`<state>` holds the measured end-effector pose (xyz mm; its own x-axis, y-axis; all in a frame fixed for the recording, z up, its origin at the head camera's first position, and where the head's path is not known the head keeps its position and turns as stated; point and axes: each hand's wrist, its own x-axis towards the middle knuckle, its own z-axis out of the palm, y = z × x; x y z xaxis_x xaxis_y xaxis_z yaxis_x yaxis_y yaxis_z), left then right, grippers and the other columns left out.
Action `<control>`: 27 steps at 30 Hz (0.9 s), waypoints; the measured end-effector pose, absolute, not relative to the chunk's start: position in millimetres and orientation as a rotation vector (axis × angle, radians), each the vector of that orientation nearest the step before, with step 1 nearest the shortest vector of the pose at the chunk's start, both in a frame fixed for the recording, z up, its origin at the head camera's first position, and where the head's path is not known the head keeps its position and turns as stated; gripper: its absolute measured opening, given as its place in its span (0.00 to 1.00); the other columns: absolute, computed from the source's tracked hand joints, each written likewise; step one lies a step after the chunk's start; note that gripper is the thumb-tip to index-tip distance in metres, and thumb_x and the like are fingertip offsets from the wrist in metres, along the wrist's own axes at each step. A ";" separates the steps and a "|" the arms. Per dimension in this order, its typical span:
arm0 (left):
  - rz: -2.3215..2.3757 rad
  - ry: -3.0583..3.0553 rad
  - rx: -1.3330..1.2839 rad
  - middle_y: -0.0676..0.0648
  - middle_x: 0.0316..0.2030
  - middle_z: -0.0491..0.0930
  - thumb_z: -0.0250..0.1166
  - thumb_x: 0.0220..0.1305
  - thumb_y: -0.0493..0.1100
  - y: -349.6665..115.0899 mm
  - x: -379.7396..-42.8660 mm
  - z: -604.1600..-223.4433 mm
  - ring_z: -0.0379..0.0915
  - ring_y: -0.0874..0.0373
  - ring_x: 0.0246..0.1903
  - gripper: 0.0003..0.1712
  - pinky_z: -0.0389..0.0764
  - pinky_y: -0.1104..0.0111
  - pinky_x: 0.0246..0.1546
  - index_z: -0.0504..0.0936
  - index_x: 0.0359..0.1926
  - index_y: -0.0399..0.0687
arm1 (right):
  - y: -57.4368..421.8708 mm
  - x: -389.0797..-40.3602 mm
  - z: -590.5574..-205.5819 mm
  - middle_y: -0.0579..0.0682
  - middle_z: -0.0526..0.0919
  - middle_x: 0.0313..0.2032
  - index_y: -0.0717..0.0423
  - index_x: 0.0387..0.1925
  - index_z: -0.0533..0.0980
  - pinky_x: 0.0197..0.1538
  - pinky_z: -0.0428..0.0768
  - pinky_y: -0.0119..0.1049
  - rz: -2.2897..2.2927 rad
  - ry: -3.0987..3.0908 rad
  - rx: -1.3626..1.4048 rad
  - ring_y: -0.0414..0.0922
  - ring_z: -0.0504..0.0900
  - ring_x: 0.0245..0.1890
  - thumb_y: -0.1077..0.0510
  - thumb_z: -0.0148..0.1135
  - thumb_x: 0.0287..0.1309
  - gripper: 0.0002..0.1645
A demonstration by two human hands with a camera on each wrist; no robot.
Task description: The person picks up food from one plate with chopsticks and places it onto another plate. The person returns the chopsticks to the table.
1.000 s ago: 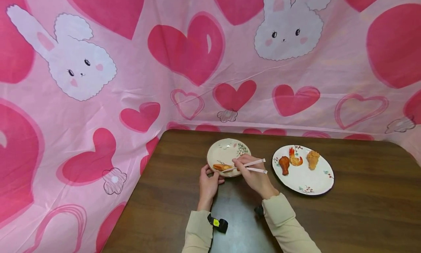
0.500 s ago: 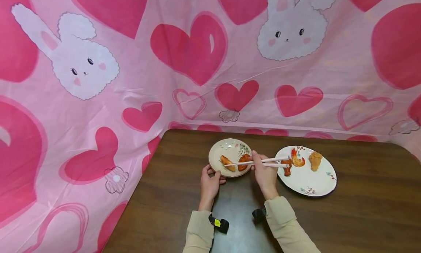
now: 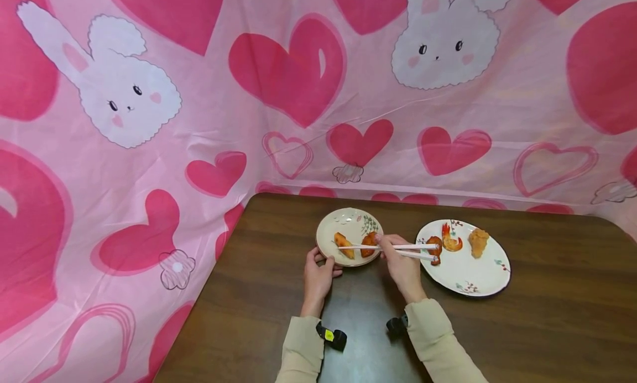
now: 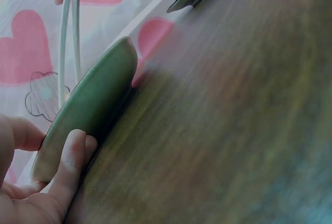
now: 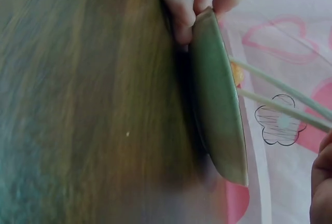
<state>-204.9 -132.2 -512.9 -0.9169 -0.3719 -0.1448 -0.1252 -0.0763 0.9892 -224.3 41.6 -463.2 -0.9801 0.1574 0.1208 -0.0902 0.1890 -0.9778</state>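
My left hand (image 3: 318,278) grips the near left rim of a small cream dish (image 3: 343,216) with a leaf print. The left wrist view shows its thumb and fingers around the dish's green outer side (image 4: 96,99). My right hand (image 3: 402,267) holds a pair of white chopsticks (image 3: 365,247), their tips at a golden-brown food piece (image 3: 343,240) inside the dish. A redder food piece (image 3: 370,239) lies to its right, partly behind the chopsticks. In the right wrist view the chopsticks (image 5: 290,90) reach over the dish's rim.
Right of the dish stands a white oval plate (image 3: 478,278) with a dark edge. It bears a drumstick (image 3: 436,241) partly covered by the chopsticks, a shrimp (image 3: 452,242) and a fried chicken piece (image 3: 478,242). Pink heart-print cloth (image 3: 298,112) hangs behind and left of the brown table (image 3: 557,305).
My right hand has moved right and the chopsticks lie flatter, uncovering the redder piece. The golden-brown piece has turned from lying crosswise to slanting. My left hand stays at the dish.
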 end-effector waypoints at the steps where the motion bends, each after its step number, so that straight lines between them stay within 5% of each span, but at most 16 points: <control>1: -2.115 -2.005 0.546 0.39 0.41 0.69 0.55 0.58 0.36 -132.3 -205.0 -513.0 0.78 0.57 0.22 0.27 0.84 0.67 0.26 0.61 0.59 0.41 | 41.6 -224.0 -463.6 0.53 0.79 0.24 0.57 0.29 0.82 0.22 0.68 0.26 1.853 -2.287 -0.034 0.41 0.73 0.24 0.45 0.61 0.51 0.18; 12: -2.116 -2.020 0.566 0.39 0.43 0.69 0.55 0.59 0.36 -133.0 -204.7 -512.8 0.79 0.57 0.23 0.27 0.84 0.67 0.27 0.60 0.59 0.41 | 45.2 -229.6 -494.2 0.49 0.80 0.18 0.56 0.29 0.82 0.13 0.67 0.26 1.932 -2.200 -0.210 0.37 0.73 0.15 0.38 0.63 0.44 0.25; 18: -2.122 -2.023 0.559 0.39 0.43 0.69 0.55 0.59 0.36 -132.8 -205.2 -511.9 0.79 0.56 0.24 0.27 0.84 0.67 0.28 0.59 0.60 0.41 | 49.9 -248.5 -538.6 0.46 0.84 0.27 0.55 0.34 0.82 0.15 0.71 0.21 2.215 -1.943 -0.312 0.36 0.76 0.16 0.40 0.67 0.40 0.25; 27: -2.125 -2.000 0.524 0.39 0.41 0.68 0.55 0.58 0.35 -133.1 -203.7 -511.8 0.79 0.57 0.22 0.27 0.84 0.67 0.25 0.60 0.59 0.39 | 49.6 -244.4 -538.0 0.50 0.85 0.30 0.61 0.34 0.81 0.16 0.73 0.21 2.366 -1.758 -0.358 0.35 0.76 0.16 0.45 0.70 0.39 0.25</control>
